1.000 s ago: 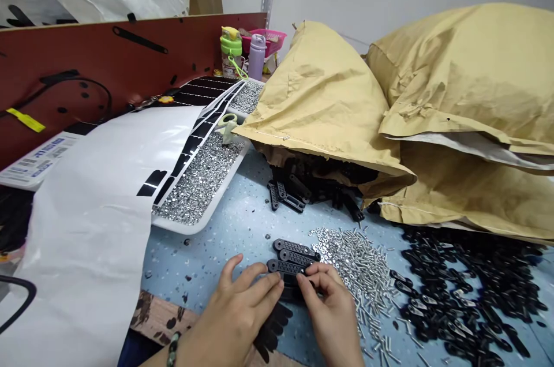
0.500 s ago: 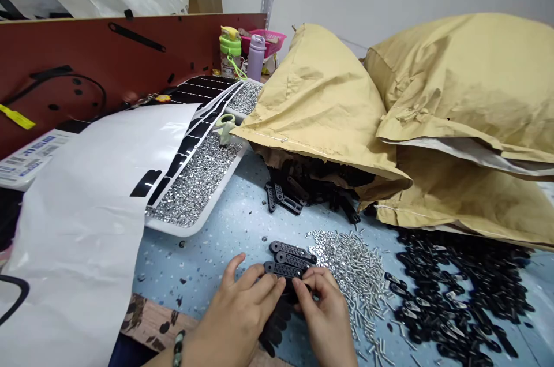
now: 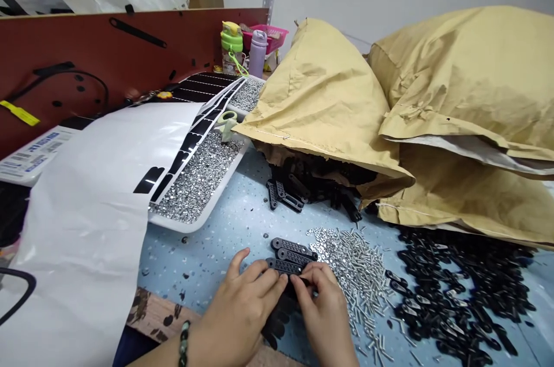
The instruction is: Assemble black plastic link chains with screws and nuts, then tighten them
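Note:
Several black plastic link pieces (image 3: 294, 247) with textured faces lie side by side on the blue speckled tabletop. My left hand (image 3: 242, 309) rests over their near end, little finger raised, the other fingers closed on a black piece mostly hidden beneath them. Close beside it, my right hand (image 3: 322, 315) is pinched, thumb and fingers around the right end of that same piece. Whether a small fastener is between those fingertips cannot be seen. More black strips (image 3: 274, 324) lie under and between my hands.
Loose silver screws and nuts (image 3: 361, 269) are heaped right of my hands, with a pile of small black parts (image 3: 459, 298) beyond. A torn paper sack (image 3: 320, 90) spills black parts. At left, white sheeting (image 3: 95, 182) partly covers a tray of nuts (image 3: 194, 182).
Both hands stay at the link pieces with only slight finger movement. My right fingers have shifted a little up and left. The whole view has moved slightly.

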`<control>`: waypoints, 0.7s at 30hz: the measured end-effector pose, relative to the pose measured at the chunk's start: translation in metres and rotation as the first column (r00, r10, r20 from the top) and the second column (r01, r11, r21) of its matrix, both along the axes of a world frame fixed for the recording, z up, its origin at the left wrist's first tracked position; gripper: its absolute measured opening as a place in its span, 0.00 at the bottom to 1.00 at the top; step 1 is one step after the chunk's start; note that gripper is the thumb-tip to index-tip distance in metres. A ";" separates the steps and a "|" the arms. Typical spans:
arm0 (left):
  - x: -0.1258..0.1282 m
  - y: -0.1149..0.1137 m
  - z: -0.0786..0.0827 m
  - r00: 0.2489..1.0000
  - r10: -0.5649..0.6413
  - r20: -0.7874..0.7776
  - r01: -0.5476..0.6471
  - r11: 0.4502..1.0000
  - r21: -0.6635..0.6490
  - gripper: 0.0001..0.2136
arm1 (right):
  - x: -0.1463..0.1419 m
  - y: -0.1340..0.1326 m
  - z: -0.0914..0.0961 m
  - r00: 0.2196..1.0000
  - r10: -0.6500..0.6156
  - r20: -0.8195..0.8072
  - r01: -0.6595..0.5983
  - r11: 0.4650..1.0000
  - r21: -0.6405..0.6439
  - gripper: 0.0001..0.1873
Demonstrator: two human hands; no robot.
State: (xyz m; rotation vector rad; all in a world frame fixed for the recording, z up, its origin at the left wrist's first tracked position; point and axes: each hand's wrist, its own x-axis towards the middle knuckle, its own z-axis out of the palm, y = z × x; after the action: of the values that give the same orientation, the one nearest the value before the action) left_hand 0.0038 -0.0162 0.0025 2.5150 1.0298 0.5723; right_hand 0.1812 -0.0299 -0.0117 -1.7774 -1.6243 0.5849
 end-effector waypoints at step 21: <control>-0.035 0.005 0.028 0.978 0.161 0.130 -0.118 0.950 -0.289 0.19 | 0.003 -0.009 0.038 0.935 0.355 -0.024 -0.343 0.917 0.204 0.08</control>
State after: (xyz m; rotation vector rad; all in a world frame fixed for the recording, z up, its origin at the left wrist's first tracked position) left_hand -0.0312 -0.0110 0.0306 2.1316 1.1493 0.6019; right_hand 0.1838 -0.0385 0.0262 -1.3224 -1.9023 0.6068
